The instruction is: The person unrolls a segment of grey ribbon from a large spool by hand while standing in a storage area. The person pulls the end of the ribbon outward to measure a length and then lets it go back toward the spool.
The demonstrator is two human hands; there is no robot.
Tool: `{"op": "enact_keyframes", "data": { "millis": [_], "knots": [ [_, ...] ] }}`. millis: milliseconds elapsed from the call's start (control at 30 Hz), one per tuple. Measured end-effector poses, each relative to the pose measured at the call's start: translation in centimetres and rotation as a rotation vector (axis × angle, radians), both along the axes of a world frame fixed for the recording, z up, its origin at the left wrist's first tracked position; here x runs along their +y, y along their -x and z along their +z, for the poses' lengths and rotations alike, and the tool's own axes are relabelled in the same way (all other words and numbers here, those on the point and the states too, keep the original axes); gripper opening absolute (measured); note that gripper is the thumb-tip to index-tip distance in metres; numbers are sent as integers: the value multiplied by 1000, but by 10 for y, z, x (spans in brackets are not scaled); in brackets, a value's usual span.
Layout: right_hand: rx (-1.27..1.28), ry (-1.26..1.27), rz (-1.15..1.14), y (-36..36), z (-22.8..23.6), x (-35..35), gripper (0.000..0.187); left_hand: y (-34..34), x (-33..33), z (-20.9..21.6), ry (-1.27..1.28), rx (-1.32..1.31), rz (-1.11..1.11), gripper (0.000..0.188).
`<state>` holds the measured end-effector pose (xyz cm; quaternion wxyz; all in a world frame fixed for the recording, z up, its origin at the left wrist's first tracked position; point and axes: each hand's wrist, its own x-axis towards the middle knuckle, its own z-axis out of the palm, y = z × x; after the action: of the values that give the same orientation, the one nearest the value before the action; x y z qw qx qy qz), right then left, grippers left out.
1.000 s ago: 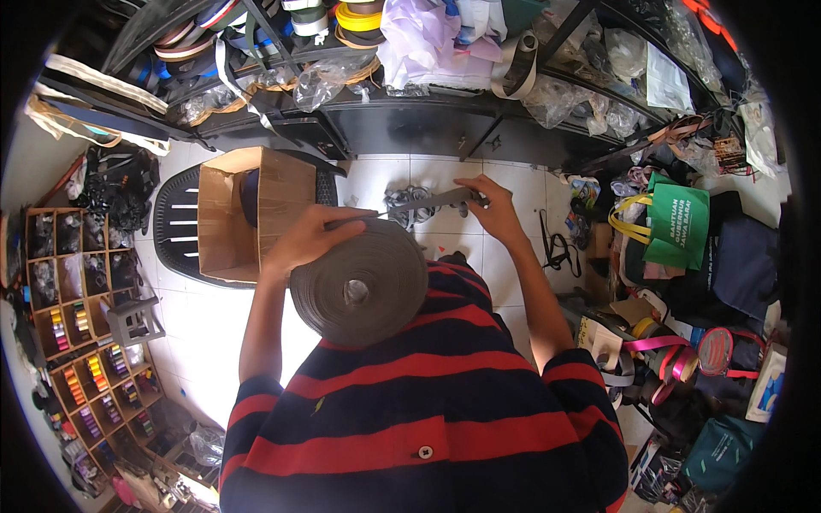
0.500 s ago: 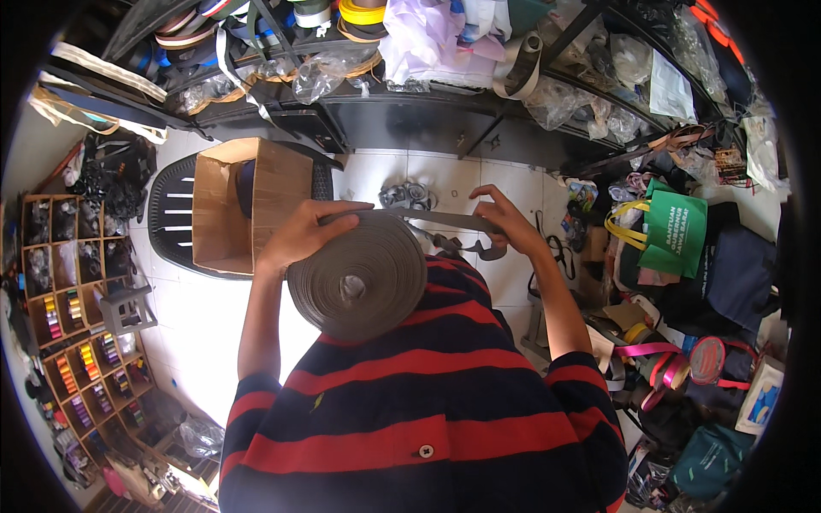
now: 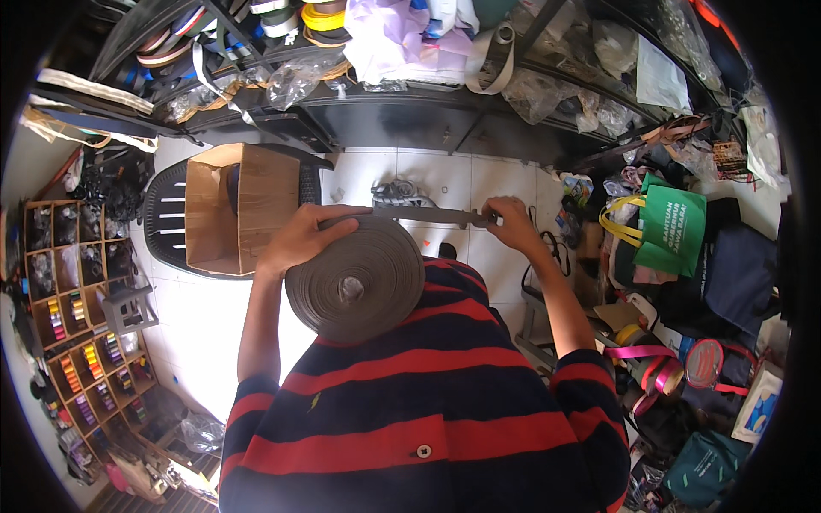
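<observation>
The dark grey webbing roll [image 3: 376, 282] is held up against the striped shirt [image 3: 428, 376], to the right of the chair's [image 3: 162, 209] right edge. One flat round face points up at the camera, so the axis through its core runs toward the viewer. The left hand [image 3: 304, 239] clasps its upper-left rim, thumb on that face. From the top, the free strip [image 3: 432, 214] stretches rightward, its long axis nearly level, to the right hand [image 3: 510, 224], whose fingertips pinch it.
</observation>
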<state>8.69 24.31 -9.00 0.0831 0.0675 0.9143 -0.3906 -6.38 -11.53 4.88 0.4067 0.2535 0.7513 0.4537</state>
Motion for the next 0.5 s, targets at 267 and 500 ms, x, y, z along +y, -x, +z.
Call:
{"op": "enact_keyframes", "data": {
  "millis": [267, 500],
  "knots": [
    [138, -177, -369, 0, -62, 14, 16, -19, 49, 13, 65, 51, -35, 31],
    [-25, 128, -89, -5, -74, 73, 17, -40, 68, 13, 57, 55, 53, 30]
  ]
}}
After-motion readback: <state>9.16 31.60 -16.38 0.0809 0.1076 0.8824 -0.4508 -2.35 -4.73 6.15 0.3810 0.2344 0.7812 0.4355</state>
